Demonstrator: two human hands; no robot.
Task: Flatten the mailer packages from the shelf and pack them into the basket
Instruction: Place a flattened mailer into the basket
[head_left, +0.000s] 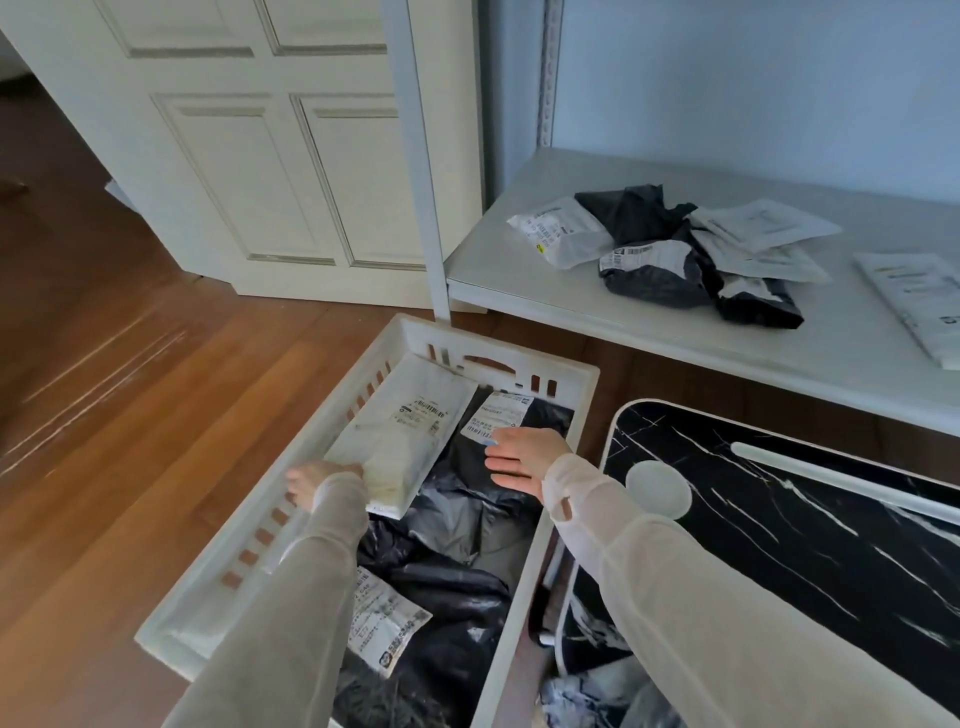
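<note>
Long sheer cream sleeves (675, 571), apparently with thumbholes

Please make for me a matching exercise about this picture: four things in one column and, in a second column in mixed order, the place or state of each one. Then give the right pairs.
Column one
1. left hand
2. right hand
3. pile of mailers
4. basket

Column two
A. stands on the wooden floor
B. rests flat, fingers straight, on a black mailer
C. lies on the white shelf
D. holds the near end of the white mailer

Right pairs: 1-D, 2-B, 3-C, 4-A
</note>
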